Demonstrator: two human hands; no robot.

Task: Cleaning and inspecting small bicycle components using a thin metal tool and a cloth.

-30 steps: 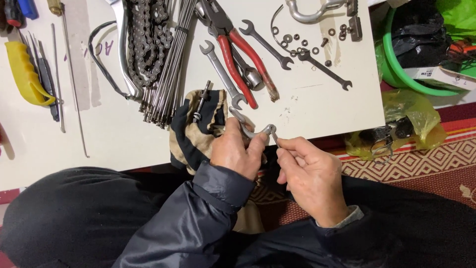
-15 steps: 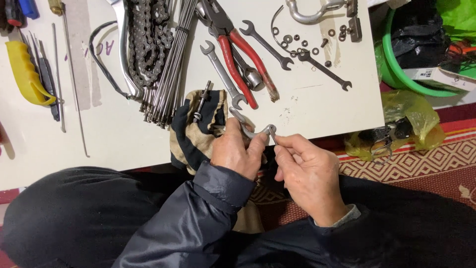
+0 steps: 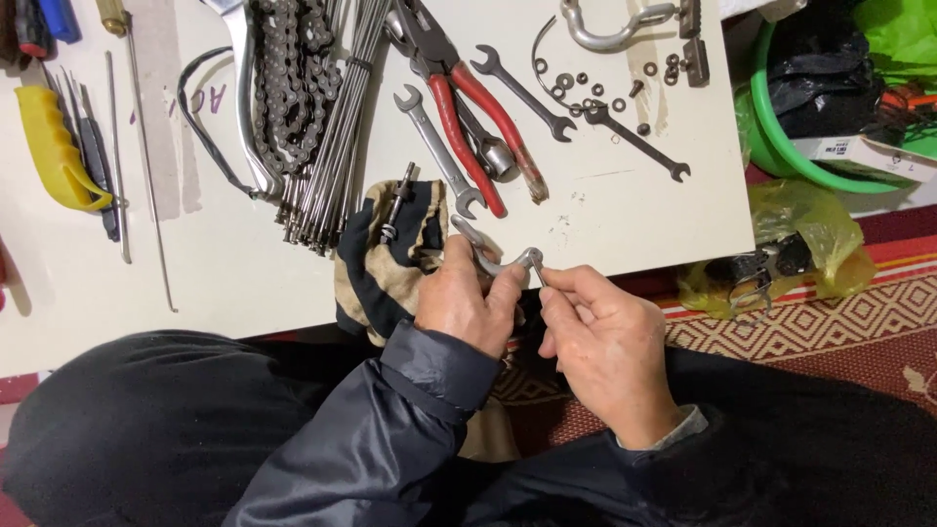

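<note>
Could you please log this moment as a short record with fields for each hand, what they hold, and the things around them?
left hand: grips a curved metal part
right hand: fingertips pinch that part's end
under hands: dark and tan glove
on white board: red-handled pliers, wrenches, chain, spokes, yellow handle
beside board: green tub, yellow bag

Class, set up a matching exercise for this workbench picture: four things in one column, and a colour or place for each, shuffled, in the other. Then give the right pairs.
Things:
1. pliers
2. chain
3. curved metal part
4. bucket

Colour or place:
A. green, beside the board's right edge
B. held between left hand and right hand
C. red handles
D. lying next to the bundle of thin rods

Pairs: 1-C, 2-D, 3-B, 4-A
</note>
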